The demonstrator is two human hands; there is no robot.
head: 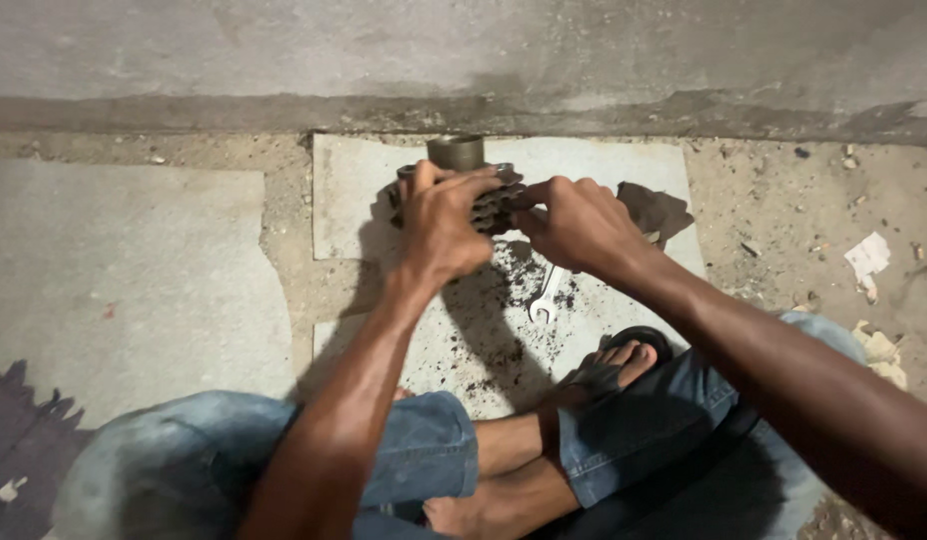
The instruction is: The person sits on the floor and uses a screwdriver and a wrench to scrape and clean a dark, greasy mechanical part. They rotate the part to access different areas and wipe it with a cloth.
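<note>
You sit cross-legged on a concrete floor, both hands on a finned metal cylinder [474, 195] that stands near the far edge of a pale slab [584, 175]. Your left hand [442, 225] lies over the cylinder's near left side, fingers [479, 182] curled across the top fins and closed on the part. Your right hand [576, 222] meets it from the right, fingers bent inward and pinched against the fins; whether anything sits between those fingertips cannot be told. A round sleeve [456, 152] rises from the cylinder's far end, clear of both hands. A wrench [546, 295] lies on the slab just below your right wrist, amid dark grit scattered toward the near edge. A dark rag [656, 212] rests by the slab's right edge, behind your right hand. Your sandal [629, 352] sits at the near right corner.
</note>
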